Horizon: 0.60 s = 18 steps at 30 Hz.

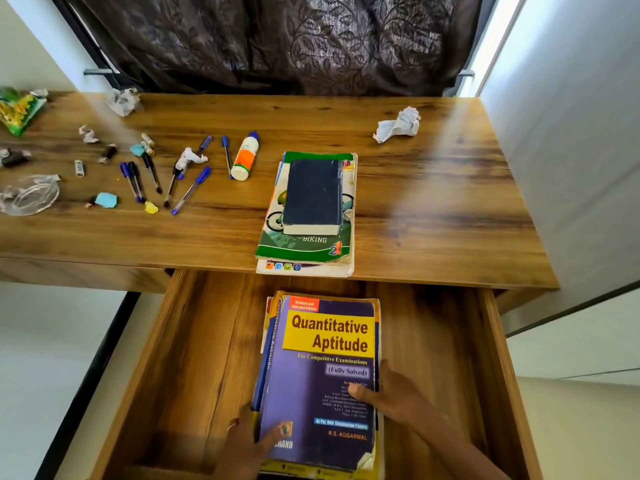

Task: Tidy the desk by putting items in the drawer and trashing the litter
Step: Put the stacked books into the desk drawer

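Note:
A thick purple and yellow book titled Quantitative Aptitude (311, 382) lies on top of other books inside the open wooden drawer (194, 358). My left hand (249, 441) grips its near left corner, thumb on the cover. My right hand (391, 393) holds its right edge, thumb on the cover. On the desk (433, 202) above the drawer lies a stack: a dark blue book (313, 197) on a green Biking notebook (304, 245). Several pens (156, 178), a glue bottle (245, 156) and crumpled paper balls (398, 125) lie scattered on the desk.
A second paper ball (123, 101), a green wrapper (17, 110), clear plastic (31, 195), small batteries (148, 143) and coloured paper scraps (106, 199) sit on the desk's left part. A dark curtain (277, 43) hangs behind. A white wall (571, 150) bounds the right.

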{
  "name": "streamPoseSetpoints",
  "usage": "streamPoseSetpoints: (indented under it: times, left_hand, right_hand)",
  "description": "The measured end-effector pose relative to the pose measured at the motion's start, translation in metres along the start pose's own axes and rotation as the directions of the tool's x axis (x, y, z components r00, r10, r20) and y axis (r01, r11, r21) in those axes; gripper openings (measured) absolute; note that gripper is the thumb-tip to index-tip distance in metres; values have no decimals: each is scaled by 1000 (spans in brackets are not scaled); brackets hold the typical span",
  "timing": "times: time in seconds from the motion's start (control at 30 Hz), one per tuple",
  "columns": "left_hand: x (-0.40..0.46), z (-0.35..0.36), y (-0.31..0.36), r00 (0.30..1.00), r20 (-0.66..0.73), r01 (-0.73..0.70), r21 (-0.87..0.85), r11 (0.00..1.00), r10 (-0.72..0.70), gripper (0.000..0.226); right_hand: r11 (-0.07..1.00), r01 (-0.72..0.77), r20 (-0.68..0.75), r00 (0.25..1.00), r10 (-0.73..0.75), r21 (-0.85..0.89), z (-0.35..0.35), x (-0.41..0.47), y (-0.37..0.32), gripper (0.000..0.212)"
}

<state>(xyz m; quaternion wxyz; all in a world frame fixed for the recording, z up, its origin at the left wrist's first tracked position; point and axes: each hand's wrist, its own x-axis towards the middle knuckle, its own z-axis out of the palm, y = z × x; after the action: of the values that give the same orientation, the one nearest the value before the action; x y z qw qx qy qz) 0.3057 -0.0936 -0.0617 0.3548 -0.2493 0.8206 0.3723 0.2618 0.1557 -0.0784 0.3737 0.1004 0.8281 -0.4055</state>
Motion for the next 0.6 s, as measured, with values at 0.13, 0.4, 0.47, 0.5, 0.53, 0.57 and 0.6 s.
streamPoseSetpoints:
  times: [0.13, 0.4, 0.47, 0.5, 0.53, 0.57, 0.6]
  left_hand:
    - [12, 1, -9, 998, 31, 53, 0, 999, -53, 88]
    - [18, -6, -11, 996, 37, 83, -77, 994, -81, 92]
    - [16, -7, -8, 996, 35, 79, -47, 996, -77, 99]
    - [17, -6, -9, 997, 30, 76, -33, 997, -75, 94]
    - [16, -5, -9, 996, 19, 92, -46, 995, -92, 84]
    - [16, -5, -9, 995, 18, 95, -69, 993, -94, 78]
    - [17, -5, -10, 994, 11, 114, -82, 990, -113, 79]
  right_hand:
    - [998, 45, -14, 999, -46, -49, -6, -3, 4, 62]
    - [984, 64, 45, 997, -58, -164, -13, -5, 4, 106]
    - [982, 48, 38, 998, -41, -182, -13, -4, 3, 99]
    - [983, 40, 30, 999, -35, -181, -13, -5, 1, 90]
    - [983, 32, 25, 999, -28, -179, -13, -5, 0, 83]
    - [982, 30, 23, 999, -26, -186, -13, -5, -1, 79]
    - [978, 19, 21, 1000, -15, -207, -13, -5, -1, 77]
